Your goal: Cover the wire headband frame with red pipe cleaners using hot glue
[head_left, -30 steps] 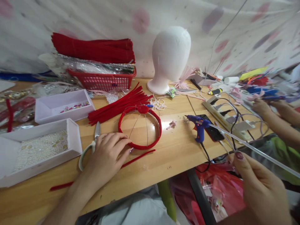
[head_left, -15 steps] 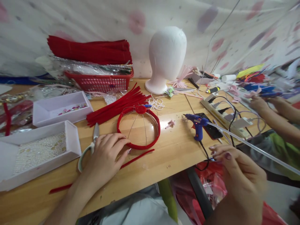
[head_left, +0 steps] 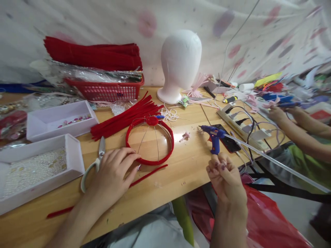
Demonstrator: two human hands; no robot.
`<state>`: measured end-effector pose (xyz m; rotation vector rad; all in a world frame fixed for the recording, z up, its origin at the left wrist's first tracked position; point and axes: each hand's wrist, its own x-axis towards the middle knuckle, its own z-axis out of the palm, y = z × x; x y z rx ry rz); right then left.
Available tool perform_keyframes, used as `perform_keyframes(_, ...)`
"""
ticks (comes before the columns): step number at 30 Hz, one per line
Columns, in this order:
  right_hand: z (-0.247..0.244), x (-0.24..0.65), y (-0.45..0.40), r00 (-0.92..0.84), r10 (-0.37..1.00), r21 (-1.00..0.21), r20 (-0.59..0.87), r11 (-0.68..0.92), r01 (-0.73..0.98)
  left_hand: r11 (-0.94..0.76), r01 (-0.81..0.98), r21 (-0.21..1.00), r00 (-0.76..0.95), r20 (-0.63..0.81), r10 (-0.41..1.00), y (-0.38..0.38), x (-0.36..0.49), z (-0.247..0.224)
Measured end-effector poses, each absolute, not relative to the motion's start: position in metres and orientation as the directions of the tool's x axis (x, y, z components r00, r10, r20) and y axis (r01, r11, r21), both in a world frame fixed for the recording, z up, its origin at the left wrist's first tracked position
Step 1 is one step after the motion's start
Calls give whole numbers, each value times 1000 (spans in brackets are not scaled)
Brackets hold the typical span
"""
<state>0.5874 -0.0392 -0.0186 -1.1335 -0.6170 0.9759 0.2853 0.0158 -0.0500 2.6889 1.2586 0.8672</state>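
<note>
My left hand [head_left: 115,172] lies on the table with its fingers apart. Its fingertips reach the near left rim of a round red fuzzy hoop [head_left: 168,151], which has thin wires across it and a red disc [head_left: 152,120] at its far side. Partly under this hand are scissors [head_left: 89,174] and a red fuzzy strip [head_left: 152,174]. My right hand [head_left: 226,177] is raised at the table's front edge, thumb and fingers pinched together; what they hold, if anything, I cannot make out. Just behind it is a blue glue gun [head_left: 214,134] with a long clear glue stick [head_left: 274,162].
White trays of pearl beads [head_left: 68,144] and gems [head_left: 32,119] stand left. Behind are red strips [head_left: 124,115], a red basket [head_left: 108,92] and a foam head [head_left: 181,62]. A phone [head_left: 231,143], a power strip [head_left: 239,129] and another person's hands [head_left: 278,113] are right.
My right hand has moved left, from right of the glue gun to just in front of its handle, fingers still pinched. My left hand stays at the hoop. The view has shifted slightly.
</note>
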Motion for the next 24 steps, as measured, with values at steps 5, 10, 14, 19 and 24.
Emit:
perform_keyframes(5, -27, 581, -33, 452, 886, -930, -100, 77, -358, -650, 700, 294, 499, 451, 740, 16, 286, -50)
perform_keyframes(10, -27, 574, -30, 436, 895, -941, -96, 62, -333, -652, 694, 305, 488, 466, 738, 16, 286, -51)
perform_keyframes(14, -24, 573, -32, 488, 873, -979, 12, 110, -172, -646, 694, 319, 479, 466, 744, 15, 286, -52)
perform_keyframes(19, -1, 605, -68, 548, 805, -955, 225, 71, 288, -639, 698, 323, 484, 445, 753, 15, 286, -52)
perform_keyframes(24, 20, 654, -92, 482, 858, -780, 176, -178, 600, -648, 692, 320, 492, 447, 747, 15, 288, -49)
